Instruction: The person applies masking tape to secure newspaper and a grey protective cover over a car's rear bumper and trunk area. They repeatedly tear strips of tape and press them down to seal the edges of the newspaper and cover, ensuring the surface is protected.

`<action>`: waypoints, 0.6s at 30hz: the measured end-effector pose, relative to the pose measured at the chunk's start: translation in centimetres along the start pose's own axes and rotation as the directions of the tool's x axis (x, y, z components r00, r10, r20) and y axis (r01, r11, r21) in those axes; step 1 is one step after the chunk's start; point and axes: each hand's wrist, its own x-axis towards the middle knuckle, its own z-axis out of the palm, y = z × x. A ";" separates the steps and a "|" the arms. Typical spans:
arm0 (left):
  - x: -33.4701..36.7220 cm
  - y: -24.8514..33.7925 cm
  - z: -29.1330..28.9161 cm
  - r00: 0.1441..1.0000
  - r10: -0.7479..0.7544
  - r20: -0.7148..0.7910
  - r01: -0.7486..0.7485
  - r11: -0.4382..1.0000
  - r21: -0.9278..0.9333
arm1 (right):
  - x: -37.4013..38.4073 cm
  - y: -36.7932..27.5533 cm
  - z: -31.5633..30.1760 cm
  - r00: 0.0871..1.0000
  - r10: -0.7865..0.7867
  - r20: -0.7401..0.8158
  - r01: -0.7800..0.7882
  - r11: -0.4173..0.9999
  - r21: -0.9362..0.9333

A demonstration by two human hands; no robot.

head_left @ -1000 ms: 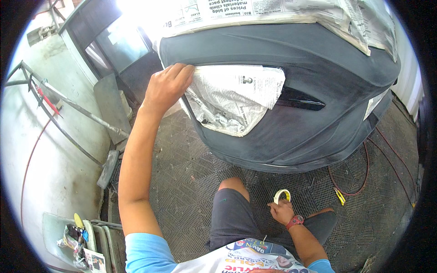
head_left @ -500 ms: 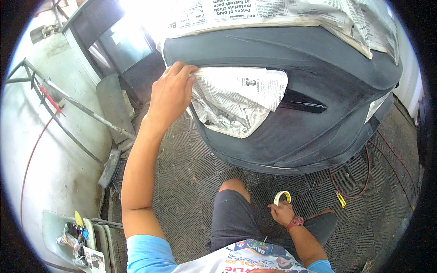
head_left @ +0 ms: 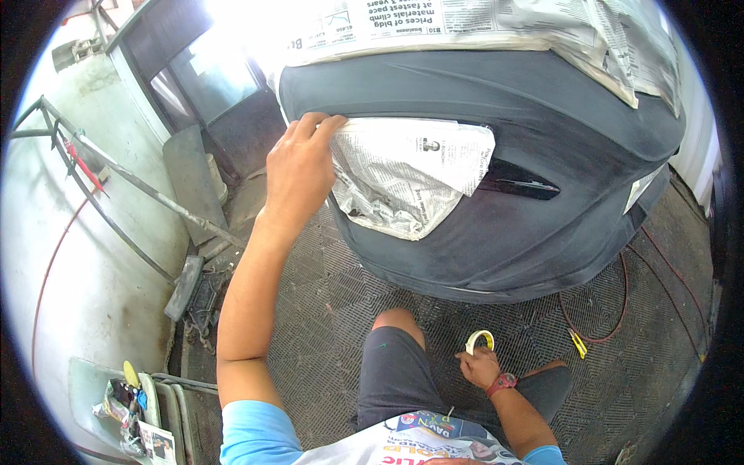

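A dark grey, matte car body fills the upper middle. On its lamp area lies a piece of newspaper, creased at its lower left, beside a glossy black strip. My left hand reaches up to the newspaper's upper left corner. Its bent fingers rest on the top edge, fingertips pressing there; the thumb is hidden. Low by my right knee, my right hand is closed around a roll of masking tape, pale with a yellow inner ring, standing on edge in the fingers.
More newspaper covers the car's upper part. A dark red hose and a yellow-handled tool lie on the patterned floor to the right. At left stand a metal pipe frame and a pale wall; odds and ends sit on a stand.
My left hand has shifted slightly right along the newspaper's top edge. The whole view has turned a little. My right hand keeps the tape roll in the same place.
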 end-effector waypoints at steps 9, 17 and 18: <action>0.8 2.1 -0.7 0.995 -0.058 0.075 0.049 0.993 0.107 | 0.2 0.1 -0.1 1.000 -0.027 0.016 0.027 0.999 0.019; -1.0 2.9 -0.5 0.997 -0.062 0.051 0.062 0.998 0.003 | 0.1 0.0 -0.9 1.000 -0.016 -0.024 0.016 1.000 0.013; -1.0 3.1 -0.3 0.999 -0.039 0.029 0.037 0.998 0.043 | 0.0 -0.1 -1.0 1.000 -0.010 -0.022 0.011 1.000 0.028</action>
